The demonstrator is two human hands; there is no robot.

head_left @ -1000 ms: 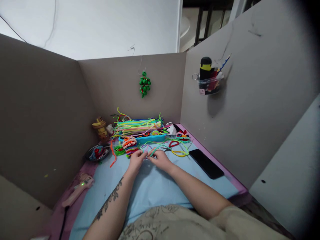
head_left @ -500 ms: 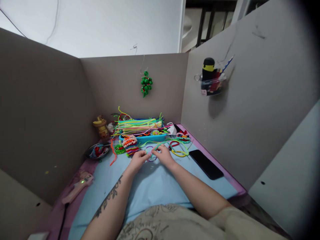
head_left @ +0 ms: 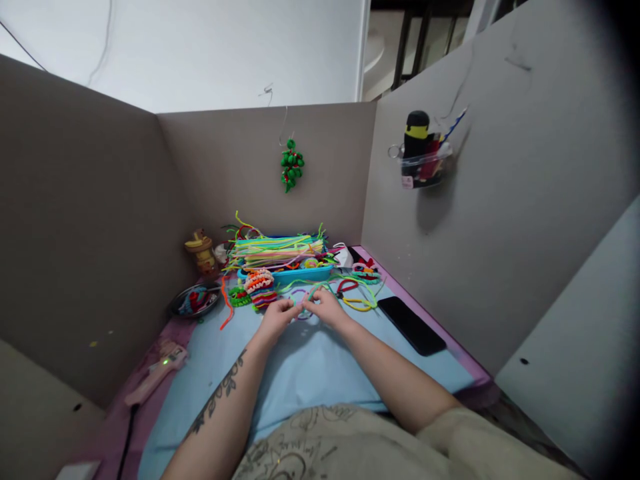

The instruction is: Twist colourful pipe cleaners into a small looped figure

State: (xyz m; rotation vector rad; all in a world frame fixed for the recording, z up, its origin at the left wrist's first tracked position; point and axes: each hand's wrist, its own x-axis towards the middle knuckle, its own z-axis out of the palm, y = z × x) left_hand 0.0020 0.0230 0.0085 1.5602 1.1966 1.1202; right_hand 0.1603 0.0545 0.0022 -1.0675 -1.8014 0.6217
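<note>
My left hand (head_left: 277, 317) and my right hand (head_left: 326, 308) meet over a light blue mat (head_left: 300, 373), fingertips pinched together on a thin green pipe cleaner (head_left: 311, 291) that curves away behind them. A purple pipe cleaner loop (head_left: 299, 294) lies just beyond the fingers. Behind that stands a blue tray (head_left: 287, 272) piled with long bright pipe cleaners (head_left: 273, 250). A striped coiled piece (head_left: 260, 287) sits left of the hands.
A black phone (head_left: 411, 325) lies at the right. A pink glue gun (head_left: 157, 372) and a metal dish (head_left: 195, 301) are at the left, near a yellow figurine (head_left: 201, 251). Cardboard walls enclose the desk; a green ornament (head_left: 291, 164) and a clear holder (head_left: 421, 163) hang on them.
Both hands have drawn closer together and slightly away from me, still working the green pipe cleaner. The view shifted a little.
</note>
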